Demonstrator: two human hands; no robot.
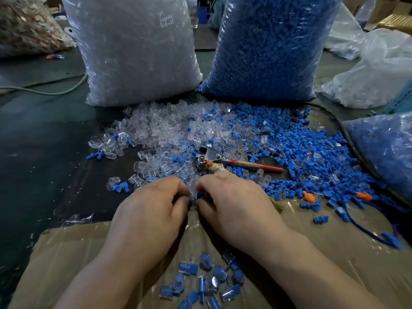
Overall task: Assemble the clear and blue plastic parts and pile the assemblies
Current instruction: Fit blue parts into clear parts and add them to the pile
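item: small clear plastic cap (192,194) + blue ribbed plastic plug (201,194) | held: left hand (153,204) pinches cap, right hand (229,201) pinches plug, parts touching | handling: likely light, rigid, slick; grip sides | finished assemblies (207,282) piled nearer

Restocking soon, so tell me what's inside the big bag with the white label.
The labelled bag looks packed with clear plastic parts, seen through its film. Anything deeper is hidden by those outer parts.

I am watching the left hand (153,208) and right hand (231,204) curling inward, hiding most of the clear part (193,194) and blue part (201,194) pinched between them. The clear bag (138,52) and blue bag (267,47) are running off the picture's top edge.
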